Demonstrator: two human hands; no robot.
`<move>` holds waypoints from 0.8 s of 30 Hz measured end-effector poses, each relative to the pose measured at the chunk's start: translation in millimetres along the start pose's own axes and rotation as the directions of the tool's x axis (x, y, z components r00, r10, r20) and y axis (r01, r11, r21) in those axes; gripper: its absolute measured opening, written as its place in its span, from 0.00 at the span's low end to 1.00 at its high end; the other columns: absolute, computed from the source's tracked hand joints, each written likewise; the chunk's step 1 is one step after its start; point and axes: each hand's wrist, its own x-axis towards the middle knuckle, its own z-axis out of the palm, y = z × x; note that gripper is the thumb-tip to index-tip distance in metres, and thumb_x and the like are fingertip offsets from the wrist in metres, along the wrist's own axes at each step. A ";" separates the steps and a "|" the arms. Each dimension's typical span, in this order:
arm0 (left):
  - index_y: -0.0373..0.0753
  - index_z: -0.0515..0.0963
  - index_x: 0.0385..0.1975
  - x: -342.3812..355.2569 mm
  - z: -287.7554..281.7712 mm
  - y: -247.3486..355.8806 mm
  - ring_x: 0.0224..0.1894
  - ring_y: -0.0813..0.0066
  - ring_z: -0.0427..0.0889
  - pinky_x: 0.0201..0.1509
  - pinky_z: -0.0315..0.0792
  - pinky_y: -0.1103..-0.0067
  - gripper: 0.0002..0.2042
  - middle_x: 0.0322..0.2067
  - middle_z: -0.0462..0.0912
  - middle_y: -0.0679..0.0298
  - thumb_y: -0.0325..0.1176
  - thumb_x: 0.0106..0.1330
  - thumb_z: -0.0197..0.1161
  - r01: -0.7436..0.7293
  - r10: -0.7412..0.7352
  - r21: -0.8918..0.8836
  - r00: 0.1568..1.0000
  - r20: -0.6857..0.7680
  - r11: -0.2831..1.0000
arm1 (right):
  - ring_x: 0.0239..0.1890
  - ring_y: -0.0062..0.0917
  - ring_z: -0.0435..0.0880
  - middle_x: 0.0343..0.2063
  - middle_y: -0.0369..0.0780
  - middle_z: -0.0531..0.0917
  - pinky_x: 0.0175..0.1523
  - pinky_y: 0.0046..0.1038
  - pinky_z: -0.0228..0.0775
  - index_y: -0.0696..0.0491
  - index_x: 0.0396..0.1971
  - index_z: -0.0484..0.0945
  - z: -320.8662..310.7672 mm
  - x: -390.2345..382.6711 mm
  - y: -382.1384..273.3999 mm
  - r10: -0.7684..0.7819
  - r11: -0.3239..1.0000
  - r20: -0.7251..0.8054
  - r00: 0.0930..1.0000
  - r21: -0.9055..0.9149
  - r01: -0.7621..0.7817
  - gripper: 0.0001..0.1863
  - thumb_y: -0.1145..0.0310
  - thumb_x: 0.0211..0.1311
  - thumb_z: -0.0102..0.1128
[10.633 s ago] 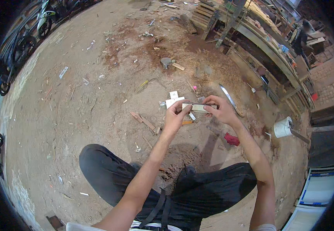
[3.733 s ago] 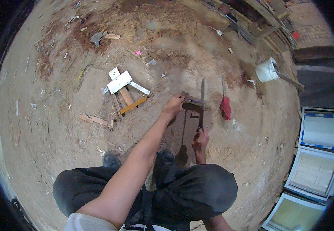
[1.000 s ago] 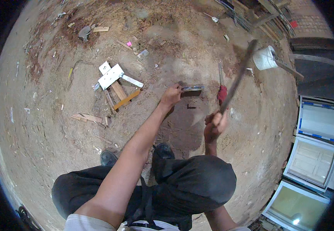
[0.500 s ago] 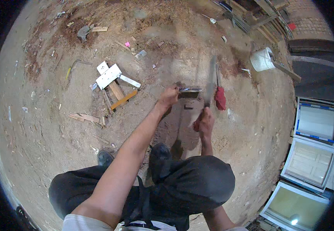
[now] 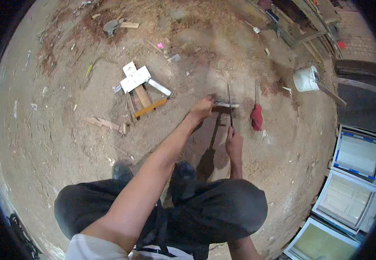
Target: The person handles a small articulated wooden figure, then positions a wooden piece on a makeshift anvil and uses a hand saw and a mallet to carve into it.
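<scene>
Left hand: fingers gripping one end of a short, flat, pale strip over brown earth floor. Right hand: fingers holding a long, thin, dark metal blade crossing it, contact unclear. Advisable: strip braced, left fingers clear.

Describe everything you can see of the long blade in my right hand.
The long blade looks dark, slim and metallic, tapering to a point at its far end. It appears nearly edge-on, so its full width can't be judged. Your right hand grips its near end, covering most of any handle. It points away from you, crossing in view the narrow strip held by your left hand; whether blade and strip touch isn't clear.
</scene>
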 end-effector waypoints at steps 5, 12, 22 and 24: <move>0.33 0.75 0.30 4.0 -12.5 -0.5 0.30 0.47 0.79 0.32 0.73 0.62 0.06 0.26 0.77 0.50 0.29 0.58 0.55 -0.241 0.273 0.231 0.954 -0.120 0.943 | 0.07 0.20 0.61 0.08 0.32 0.62 0.15 0.29 0.54 0.51 0.17 0.66 -10.2 5.9 -9.4 0.298 0.715 0.302 0.906 0.557 -0.421 0.23 0.51 0.69 0.42; 0.33 0.76 0.28 1.2 -14.8 21.9 0.34 0.51 0.79 0.37 0.75 0.63 0.06 0.31 0.77 0.51 0.28 0.52 0.58 -0.120 0.133 0.289 0.991 -0.024 0.950 | 0.07 0.16 0.54 0.09 0.29 0.59 0.14 0.21 0.49 0.49 0.22 0.66 -74.3 -5.1 -56.0 -0.036 0.549 -0.064 0.997 0.833 0.073 0.17 0.56 0.69 0.43; 0.36 0.76 0.32 3.3 -1.2 4.6 0.36 0.54 0.80 0.38 0.75 0.65 0.07 0.35 0.77 0.54 0.26 0.54 0.56 -0.162 0.191 0.389 0.981 -0.037 0.907 | 0.28 0.41 0.77 0.24 0.51 0.77 0.35 0.38 0.66 0.64 0.42 0.73 51.2 9.2 32.1 -0.158 0.980 -0.013 0.987 0.116 0.159 0.25 0.53 0.68 0.45; 0.36 0.76 0.32 5.2 11.7 24.0 0.35 0.53 0.80 0.38 0.75 0.65 0.07 0.35 0.77 0.54 0.26 0.54 0.56 -0.148 0.174 0.357 0.984 -0.040 0.922 | 0.16 0.31 0.72 0.14 0.43 0.72 0.23 0.35 0.62 0.57 0.33 0.73 19.4 12.5 42.9 0.140 0.888 0.188 0.972 0.412 -0.207 0.23 0.49 0.67 0.44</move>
